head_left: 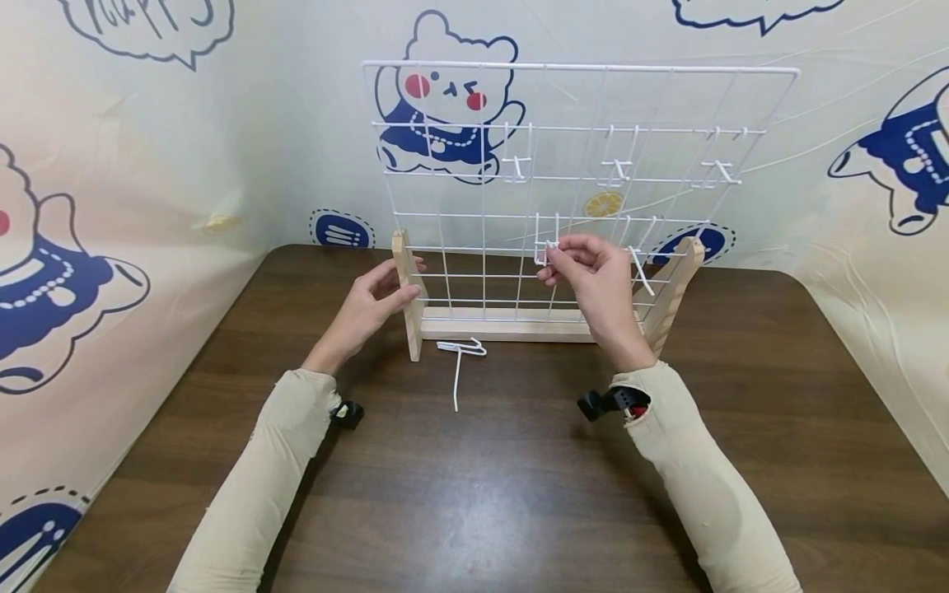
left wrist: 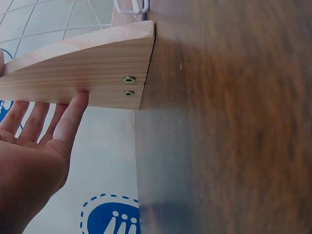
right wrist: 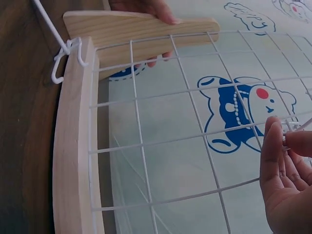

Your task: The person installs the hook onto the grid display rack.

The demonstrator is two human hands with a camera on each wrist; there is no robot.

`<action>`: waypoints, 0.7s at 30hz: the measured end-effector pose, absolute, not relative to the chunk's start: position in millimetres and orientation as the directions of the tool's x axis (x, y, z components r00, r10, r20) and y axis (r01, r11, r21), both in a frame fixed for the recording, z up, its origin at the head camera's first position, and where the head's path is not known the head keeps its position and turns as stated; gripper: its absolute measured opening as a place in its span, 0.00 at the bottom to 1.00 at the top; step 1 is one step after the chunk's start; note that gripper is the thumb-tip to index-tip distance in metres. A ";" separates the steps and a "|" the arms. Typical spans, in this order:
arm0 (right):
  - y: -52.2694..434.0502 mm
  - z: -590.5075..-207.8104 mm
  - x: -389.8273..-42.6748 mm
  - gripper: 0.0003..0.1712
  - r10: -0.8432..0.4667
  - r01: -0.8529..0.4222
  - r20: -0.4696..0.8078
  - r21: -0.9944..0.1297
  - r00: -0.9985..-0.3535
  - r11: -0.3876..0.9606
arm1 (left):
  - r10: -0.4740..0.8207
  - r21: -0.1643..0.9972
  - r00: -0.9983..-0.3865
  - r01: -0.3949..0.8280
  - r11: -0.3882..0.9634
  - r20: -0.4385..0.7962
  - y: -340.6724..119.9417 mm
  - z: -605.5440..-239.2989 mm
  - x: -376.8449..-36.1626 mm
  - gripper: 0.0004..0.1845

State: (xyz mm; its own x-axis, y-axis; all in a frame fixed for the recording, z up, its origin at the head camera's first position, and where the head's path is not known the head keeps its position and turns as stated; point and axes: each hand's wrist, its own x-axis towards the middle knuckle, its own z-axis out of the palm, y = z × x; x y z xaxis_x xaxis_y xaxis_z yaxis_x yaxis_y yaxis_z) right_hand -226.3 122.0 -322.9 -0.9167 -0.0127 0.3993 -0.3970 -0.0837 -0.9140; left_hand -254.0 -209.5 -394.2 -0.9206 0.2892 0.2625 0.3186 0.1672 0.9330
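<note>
A white wire grid rack [head_left: 463, 216] stands upright in a wooden base [head_left: 511, 329]. My right hand [head_left: 596, 284] pinches a white wire hook [head_left: 546, 251] at the lower middle of the grid; in the right wrist view, thumb and index finger [right wrist: 274, 141] meet at this hook. My left hand [head_left: 374, 298] holds the left wooden side panel [head_left: 406, 288], thumb on one side and fingers on the other. The left wrist view shows its fingers [left wrist: 70, 119] against the edge of that panel, which has two metal screws [left wrist: 128, 79].
Three white hooks [head_left: 619, 169] hang along the grid's upper part. Another hook [head_left: 641, 272] hangs low, right of my right hand. One loose hook [head_left: 461, 354] lies on the brown table [head_left: 474, 494] before the base. A printed cloth [head_left: 311, 123] hangs behind.
</note>
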 end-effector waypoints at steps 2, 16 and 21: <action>123.4 -323.6 -225.9 0.09 -0.023 -0.381 0.384 -0.920 -0.923 -0.091 | 0.288 0.932 -0.919 0.324 0.163 0.269 -209.4 -393.9 -254.0 0.23; 128.2 -341.8 -226.8 0.15 -0.094 -0.309 0.314 -0.949 -0.945 -0.060 | 0.282 0.935 -0.923 0.317 0.162 0.264 -208.7 -394.3 -253.9 0.24; 129.1 -349.4 -223.0 0.14 -0.115 -0.293 0.287 -0.955 -0.951 0.040 | 0.283 0.935 -0.922 0.316 0.159 0.264 -208.2 -393.0 -253.6 0.24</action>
State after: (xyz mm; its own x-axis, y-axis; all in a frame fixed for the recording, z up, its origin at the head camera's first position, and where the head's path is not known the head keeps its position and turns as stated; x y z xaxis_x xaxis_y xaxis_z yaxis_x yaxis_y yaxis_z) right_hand -223.0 129.1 -349.4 -0.9511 -0.1152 0.2866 -0.2928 0.0404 -0.9553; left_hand -253.6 -208.2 -393.0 -0.9220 0.2835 0.2636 0.3162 0.1586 0.9354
